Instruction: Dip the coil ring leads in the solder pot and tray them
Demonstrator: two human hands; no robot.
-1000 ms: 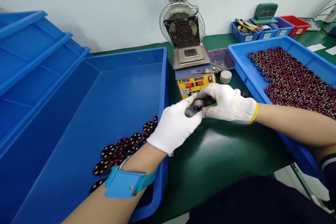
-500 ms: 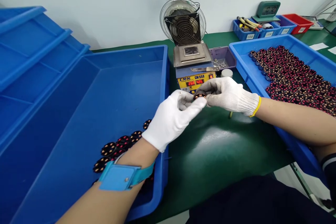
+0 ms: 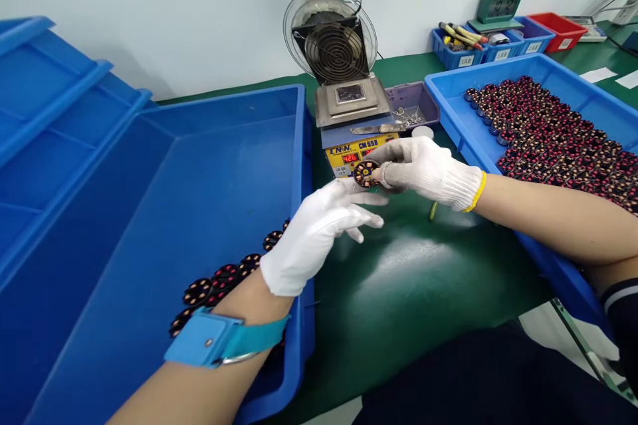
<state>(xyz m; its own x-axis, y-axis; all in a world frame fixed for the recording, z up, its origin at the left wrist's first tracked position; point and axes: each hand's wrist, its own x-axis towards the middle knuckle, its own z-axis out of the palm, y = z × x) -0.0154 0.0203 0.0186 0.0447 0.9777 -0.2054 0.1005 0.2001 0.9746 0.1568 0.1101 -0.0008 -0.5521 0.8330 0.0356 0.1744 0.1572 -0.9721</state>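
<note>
A glossy green tabletop (image 3: 379, 319) stretches beneath both hands. Left of the left hand sits a deep blue plastic tray (image 3: 301, 139), with a few round black parts (image 3: 198, 291) near that wrist. Right of the right hand, a shallower blue plastic tray (image 3: 451, 96) holds crowded rows of black, red and copper-coloured parts (image 3: 563, 139). Beyond the hands stands a yellow-fronted heating unit (image 3: 356, 126) with a metal top and red digits.

The white-gloved left hand (image 3: 319, 232) is open, its fingers spread just below the held piece; whether they touch it, I cannot tell. The white-gloved right hand (image 3: 428, 169), yellow at the cuff, pinches a round black part with copper-coloured segments (image 3: 363, 174) between thumb and fingers, its face turned toward the viewer.

Handling it well probably means gripping the outer rim, easing the thumb off the segments, and keeping both gloves clear of the metal top.
</note>
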